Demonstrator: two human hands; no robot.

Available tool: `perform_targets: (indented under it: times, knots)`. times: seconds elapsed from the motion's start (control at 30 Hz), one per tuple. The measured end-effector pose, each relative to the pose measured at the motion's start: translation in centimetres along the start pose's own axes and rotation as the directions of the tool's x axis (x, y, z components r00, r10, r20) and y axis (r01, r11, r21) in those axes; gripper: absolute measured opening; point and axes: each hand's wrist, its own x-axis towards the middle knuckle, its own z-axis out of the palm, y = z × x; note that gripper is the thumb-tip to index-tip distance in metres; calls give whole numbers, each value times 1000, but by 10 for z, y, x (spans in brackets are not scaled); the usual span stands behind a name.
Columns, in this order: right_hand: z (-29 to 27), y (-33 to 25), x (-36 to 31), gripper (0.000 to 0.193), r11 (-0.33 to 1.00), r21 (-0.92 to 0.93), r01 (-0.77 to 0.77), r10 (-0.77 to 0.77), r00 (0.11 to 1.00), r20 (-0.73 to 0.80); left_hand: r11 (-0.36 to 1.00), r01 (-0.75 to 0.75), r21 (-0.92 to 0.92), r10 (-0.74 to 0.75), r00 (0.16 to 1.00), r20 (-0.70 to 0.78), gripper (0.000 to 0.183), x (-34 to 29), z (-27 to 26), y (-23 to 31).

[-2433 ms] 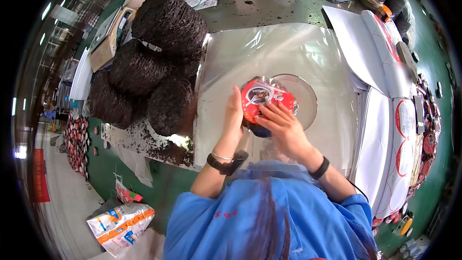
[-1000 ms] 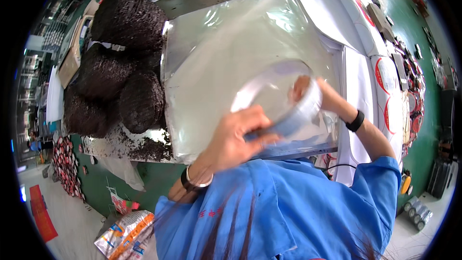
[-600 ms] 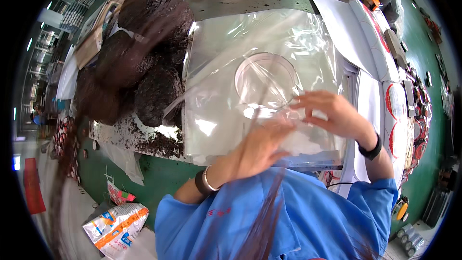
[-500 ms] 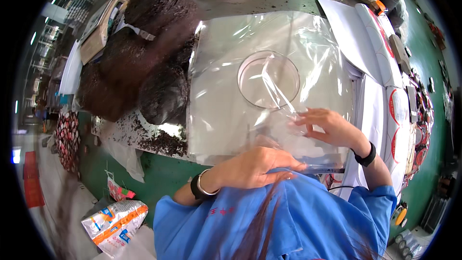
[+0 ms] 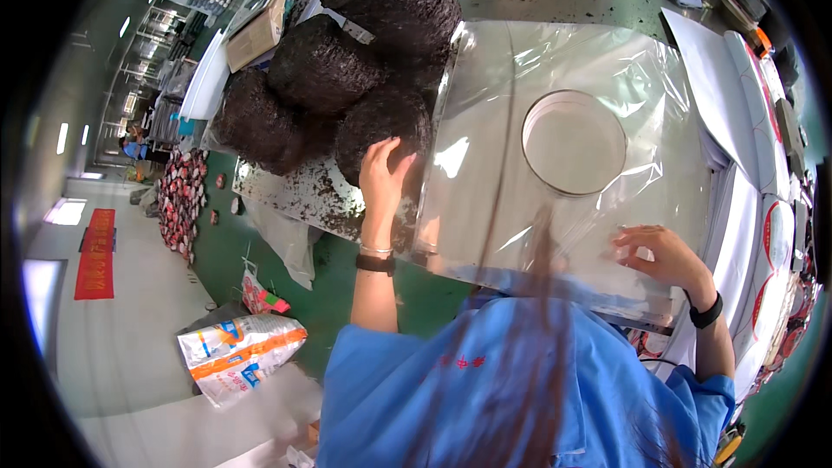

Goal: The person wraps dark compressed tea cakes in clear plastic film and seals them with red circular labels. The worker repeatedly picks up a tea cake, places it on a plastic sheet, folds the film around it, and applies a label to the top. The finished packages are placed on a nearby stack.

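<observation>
Four dark lumps [image 5: 328, 65] stand piled at the left, on a board [image 5: 253, 184] strewn with crumbs [image 5: 342, 218]. The left hand [image 5: 380, 189] is at the near right lump [image 5: 377, 124], its fingers parted and slightly bent, thumb apart — it grips nothing, and whether the tips touch cannot be told. The right hand [image 5: 666, 256] hangs over the near right part of the clear film [image 5: 555, 56], fingers loosely curled, with nothing seen in them. A hoop [image 5: 555, 96] sits toward the middle of the film, well apart from both hands; whether film runs over or under it is hard to tell.

The step in hand looks like a reach for the near right lump. The next move seems to call for setting the left fingers round its side and closing gently — the surface looks crumbly, so a hard pinch could shed bits.
</observation>
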Motion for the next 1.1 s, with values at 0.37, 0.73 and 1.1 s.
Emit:
perform_targets:
  times: [0.37, 0.73, 1.1]
  knots:
    - [-1, -7, -1, 17, 997, -24, -70, 70, 997, 13, 246, -83, -966, -569, 794, -213, 25, 35, -65, 61]
    - [-15, -21, -7, 25, 989, -125, -77, 83, 996, 38, 709, -423, -564, 640, 722, 264, 37, 10, 82, 192]
    - [-38, -13, 117, 67, 851, -518, -86, -92, 947, -308, 801, -483, -354, 599, 655, 460, 45, 52, 105, 199]
